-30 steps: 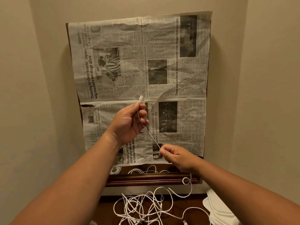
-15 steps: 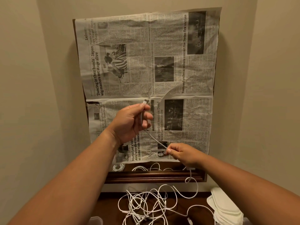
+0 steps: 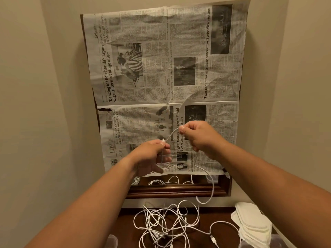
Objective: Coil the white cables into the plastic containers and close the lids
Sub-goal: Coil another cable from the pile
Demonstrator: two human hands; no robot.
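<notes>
Both-handed, left hand (image 3: 152,154) and right hand (image 3: 198,135) pinch the white cable (image 3: 211,187).

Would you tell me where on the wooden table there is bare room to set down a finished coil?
The widest bare wood lies between the cable tangle and the stacked white lids, by the wall. A narrow strip runs left of the tangle. The middle is crowded with cables.
</notes>
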